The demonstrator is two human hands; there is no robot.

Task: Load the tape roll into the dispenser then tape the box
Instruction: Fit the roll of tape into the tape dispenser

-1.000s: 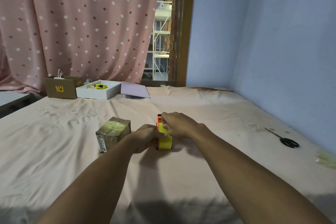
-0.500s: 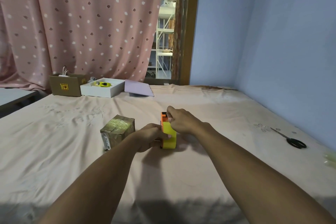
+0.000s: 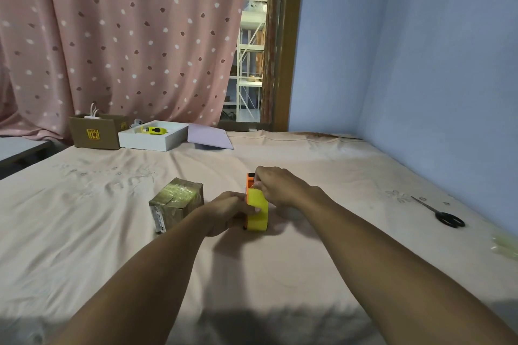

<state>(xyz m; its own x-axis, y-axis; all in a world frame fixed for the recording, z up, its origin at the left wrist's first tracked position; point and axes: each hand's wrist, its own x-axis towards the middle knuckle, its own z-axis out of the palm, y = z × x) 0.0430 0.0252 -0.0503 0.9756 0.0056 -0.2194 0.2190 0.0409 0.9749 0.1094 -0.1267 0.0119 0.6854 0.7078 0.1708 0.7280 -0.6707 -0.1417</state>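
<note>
Hands meet at the dispenser (image 3: 256, 211) near the middle of the bed (image 3: 322, 260), both forearms reaching straight forward from the near edge. The left hand (image 3: 228, 211) is curled against the dispenser's left side, thumb laid over the yellow tape (image 3: 258, 216) seated in it, steadying it on the sheet. The right hand (image 3: 280, 186) arches over the far end, wrist bent down, fingers pinched closed at the orange front by the tape's upper edge; whether they grip the tape end or the body cannot be told. The dispenser stands on edge, orange frame on its left, yellow band facing the camera.

Just left of the left hand sits the box (image 3: 176, 203), small, brown, glossy with wrapping, apart from the dispenser. Scissors (image 3: 441, 214) lie near the bed's right edge, well apart. Along the far edge stand a carton (image 3: 96, 133), a white tray (image 3: 152, 138) and a lilac lid (image 3: 208, 137).
</note>
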